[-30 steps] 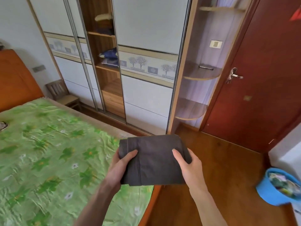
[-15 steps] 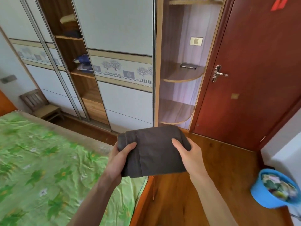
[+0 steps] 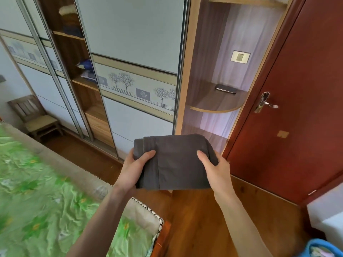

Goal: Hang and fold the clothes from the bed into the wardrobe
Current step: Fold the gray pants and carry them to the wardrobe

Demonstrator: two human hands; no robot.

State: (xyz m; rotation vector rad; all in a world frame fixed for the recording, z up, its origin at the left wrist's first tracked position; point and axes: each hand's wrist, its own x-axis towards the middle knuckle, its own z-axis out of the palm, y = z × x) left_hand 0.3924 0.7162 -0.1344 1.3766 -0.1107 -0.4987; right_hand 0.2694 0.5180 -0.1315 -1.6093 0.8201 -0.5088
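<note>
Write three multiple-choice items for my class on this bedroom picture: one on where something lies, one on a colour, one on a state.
1. Where does the dark phone lie?
A. on the bed
B. on the curved corner shelf
C. on the chair

2. What colour is the folded garment?
A. dark grey
B. white
C. red

3. How is the garment held?
A. by one hand
B. by both hands
C. it lies on the floor

Answers: 1 B, the phone rests on the curved corner shelf. 2 A, the folded garment is dark grey. 3 B, the left hand and right hand grip its two sides.
</note>
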